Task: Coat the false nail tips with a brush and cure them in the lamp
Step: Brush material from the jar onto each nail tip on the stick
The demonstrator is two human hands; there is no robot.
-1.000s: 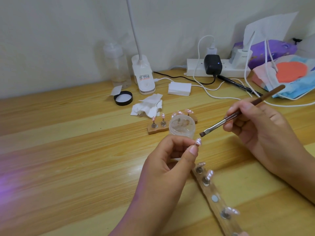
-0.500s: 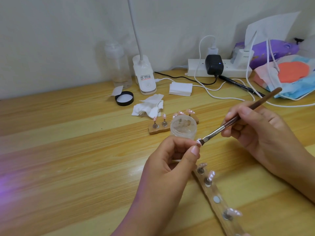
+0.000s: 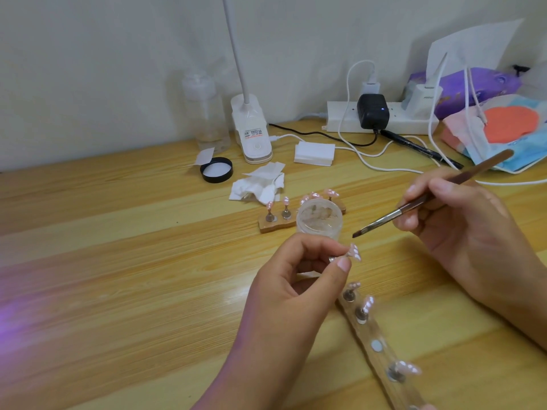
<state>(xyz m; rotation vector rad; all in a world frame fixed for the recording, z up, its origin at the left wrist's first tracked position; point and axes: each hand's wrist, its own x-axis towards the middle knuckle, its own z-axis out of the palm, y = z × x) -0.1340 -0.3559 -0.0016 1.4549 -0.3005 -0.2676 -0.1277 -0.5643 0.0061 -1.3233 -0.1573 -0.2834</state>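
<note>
Our left hand (image 3: 299, 279) pinches the light, brittle nail tip (image 3: 354, 252) by its stud (image 3: 333, 258) (safest there, we judge). Our right hand (image 3: 461, 229) holds the brush (image 3: 414, 204).

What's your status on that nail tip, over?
Left hand pinches nail tip by its stand. Right hand grips brush, bristles just above the tip, not touching. Jar stands behind; nothing between brush and tip.

Brush (image 3: 384, 218) now off the nail tip (image 3: 354, 252); just above it
</note>
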